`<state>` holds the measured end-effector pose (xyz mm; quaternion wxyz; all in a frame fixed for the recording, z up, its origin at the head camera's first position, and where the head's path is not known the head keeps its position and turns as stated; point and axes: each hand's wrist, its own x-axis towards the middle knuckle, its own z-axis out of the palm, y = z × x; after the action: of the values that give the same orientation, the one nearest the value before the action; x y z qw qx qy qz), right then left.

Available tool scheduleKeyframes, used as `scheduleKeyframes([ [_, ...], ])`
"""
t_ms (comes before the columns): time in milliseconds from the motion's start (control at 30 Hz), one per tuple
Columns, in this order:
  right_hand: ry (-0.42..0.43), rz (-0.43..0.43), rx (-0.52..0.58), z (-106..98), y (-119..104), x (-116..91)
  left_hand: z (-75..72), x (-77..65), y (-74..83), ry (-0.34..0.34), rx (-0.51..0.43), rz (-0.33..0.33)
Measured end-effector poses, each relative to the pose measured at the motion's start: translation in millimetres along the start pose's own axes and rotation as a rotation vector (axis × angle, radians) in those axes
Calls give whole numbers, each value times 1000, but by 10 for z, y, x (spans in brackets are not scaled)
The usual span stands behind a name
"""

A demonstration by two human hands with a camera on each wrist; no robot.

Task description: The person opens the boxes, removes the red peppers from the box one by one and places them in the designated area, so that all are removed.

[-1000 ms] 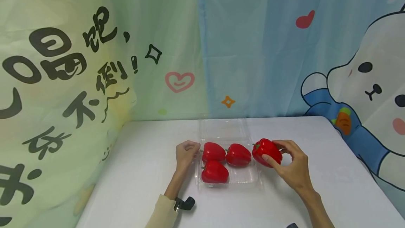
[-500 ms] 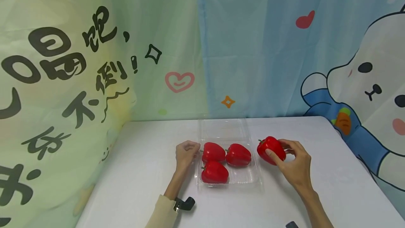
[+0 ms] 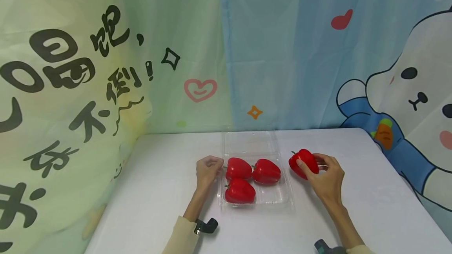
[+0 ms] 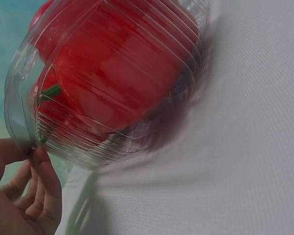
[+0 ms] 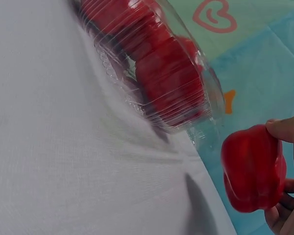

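Plainly, the step in hand looks to be the moving of a red pepper (image 3: pixel 303 162) while the clear plastic box (image 3: pixel 271 196) is steadied. Taking that box as a clock in the head view, the left hand (image 3: pixel 207 169) is between nine and ten, thumb and fingertips pinched on the rim. The right hand (image 3: pixel 328 177) is out at three, curled round the red pepper with its thumb across the front. That pepper is just outside the box, between two and three, stem towards ten, held clear of the table (image 3: pixel 162 167) (in the right wrist view, a shadow lies apart from it).

Inside are three others: a back pepper (image 3: pixel 238 169) near eleven, a second pepper (image 3: pixel 266 171) near one and a front pepper (image 3: pixel 240 191) at eight. The corner at five is bare, and the lid (image 3: pixel 248 144) lies back at twelve.

Whether the held one is bound in or out, I can't tell. Either way, the next move seems to call for lowering it until it rests before the grip loosens, with the light box held firm.
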<state>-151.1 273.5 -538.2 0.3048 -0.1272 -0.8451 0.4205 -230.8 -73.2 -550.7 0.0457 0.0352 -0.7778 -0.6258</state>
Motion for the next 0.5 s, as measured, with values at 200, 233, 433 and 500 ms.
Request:
scheduleKeyframes([
  [200, 27, 16, 5, 62, 62, 40, 2, 0, -1, 2, -3, -13],
  [233, 34, 20, 7, 71, 70, 48, 4, 0, -3, 0, -4, -15],
  [433, 83, 54, 20, 141, 108, 111, 10, -7, -2, 2, -1, -3],
  [500, 94, 64, 21, 172, 128, 143, 7, -7, -5, 3, -1, -3],
])
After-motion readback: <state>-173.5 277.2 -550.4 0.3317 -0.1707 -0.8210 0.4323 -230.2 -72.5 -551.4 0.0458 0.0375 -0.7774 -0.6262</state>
